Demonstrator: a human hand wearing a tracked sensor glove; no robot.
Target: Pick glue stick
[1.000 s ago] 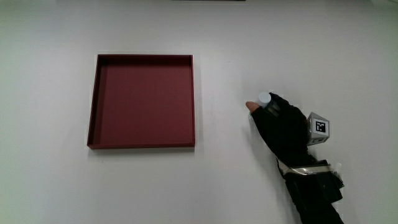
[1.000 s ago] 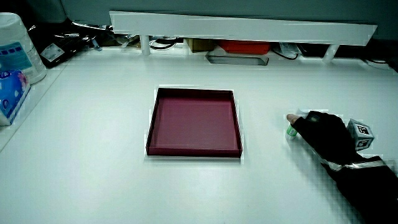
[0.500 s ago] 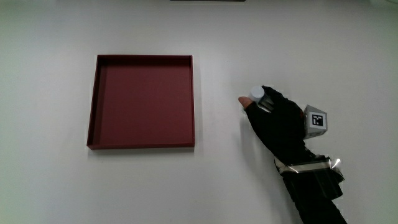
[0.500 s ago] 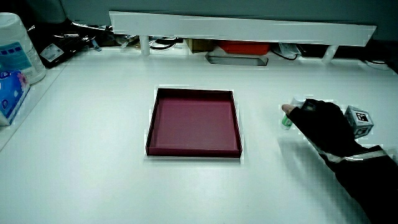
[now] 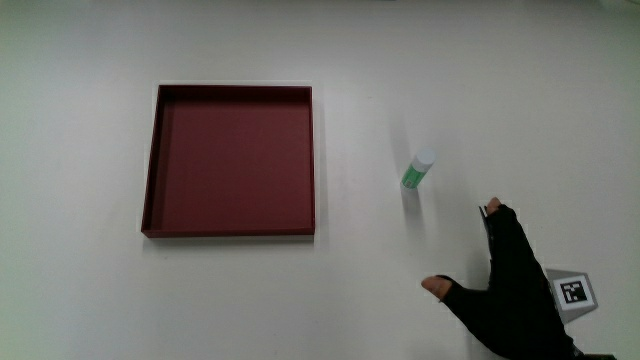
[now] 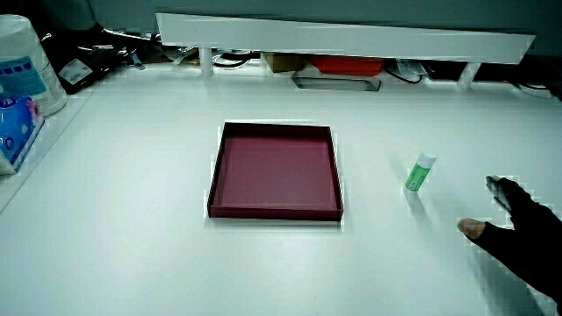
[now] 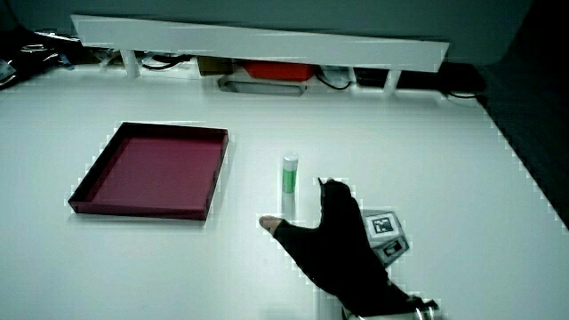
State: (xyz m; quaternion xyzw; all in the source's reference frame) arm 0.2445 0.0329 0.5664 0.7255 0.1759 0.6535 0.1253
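The glue stick (image 5: pixel 418 170) stands upright on the counter (image 5: pixel 420 60), beside the red tray (image 5: pixel 230 160), green-bodied with a white cap; no writing is legible. The hand (image 5: pixel 510 295) lies nearer the person, fingers (image 5: pixel 497 222) released, holding nothing.

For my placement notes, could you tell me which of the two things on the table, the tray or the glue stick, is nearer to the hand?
The glue stick: it stands upright between the dark red tray and the open hand.
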